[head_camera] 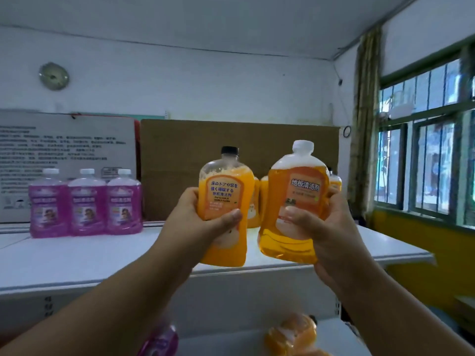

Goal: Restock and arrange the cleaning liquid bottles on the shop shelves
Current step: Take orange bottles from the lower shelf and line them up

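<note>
Orange cleaning-liquid bottles, two in hand, both raised in front of the white top shelf [77,258], neither set down yet. Left hand [203,222] grips the clear plastic bottle with the black cap [226,201]: fingers wrapped round its left side, thumb clamped across the label. Right hand [316,227] grips the clear plastic bottle with the white cap [295,196], tilted slightly left, thumb pressed on the front, fingers curled round the far side.

Progress, as I read it:
- Done: three purple bottles with white caps [86,204] lined up side by side at the left of the shelf, labels forward.
- Partly done: a few more orange bottles [253,209] stand at the back, in front of the brown cardboard sheet [231,134], mostly hidden behind the held pair; can't count them.
- Left: place these two next to that orange group. Lower tier shows a blurred orange bottle [293,335] and a purple one [160,340], seemingly still unsorted.

Roughly mid-task.
</note>
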A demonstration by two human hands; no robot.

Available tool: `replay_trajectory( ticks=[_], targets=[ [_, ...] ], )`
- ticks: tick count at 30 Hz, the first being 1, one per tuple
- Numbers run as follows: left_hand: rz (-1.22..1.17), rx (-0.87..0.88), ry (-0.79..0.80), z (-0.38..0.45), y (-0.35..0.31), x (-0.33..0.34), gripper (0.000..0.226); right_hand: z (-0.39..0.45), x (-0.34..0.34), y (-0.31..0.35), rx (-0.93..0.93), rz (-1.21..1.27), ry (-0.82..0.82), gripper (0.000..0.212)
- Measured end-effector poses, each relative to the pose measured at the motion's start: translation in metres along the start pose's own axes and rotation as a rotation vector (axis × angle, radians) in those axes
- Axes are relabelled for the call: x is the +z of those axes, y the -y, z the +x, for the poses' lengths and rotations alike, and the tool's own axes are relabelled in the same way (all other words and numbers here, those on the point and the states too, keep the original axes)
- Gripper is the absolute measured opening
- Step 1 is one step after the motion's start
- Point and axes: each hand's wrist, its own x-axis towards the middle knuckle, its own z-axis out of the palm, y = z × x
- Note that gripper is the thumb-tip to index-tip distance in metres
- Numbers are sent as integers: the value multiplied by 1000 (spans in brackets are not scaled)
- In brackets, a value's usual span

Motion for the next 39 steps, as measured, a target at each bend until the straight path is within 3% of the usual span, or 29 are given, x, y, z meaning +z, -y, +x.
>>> replay_trajectory(
  ticks=[5,11,17,25,29,39],
  targets=[
    [104,-66,-68,60,19,25,71,52,-42,-18,33,-34,33,82],
    [295,-129,-138,117,38,22,71,92,-46,-43,84,-124,28,71],
    [432,-157,-221,165,62,9,72,106,-22,-60,103,-200,98,78],
    [553,-209,-178,195,91,4,78,107,8,-68,71,-255,127,70],
    [528,-227,-148,201,101,4,79,108,13,-73,64,-297,88,80],
    [584,-207,-156,204,112,7,85,107,15,-86,70,-229,88,71]
  ],
)
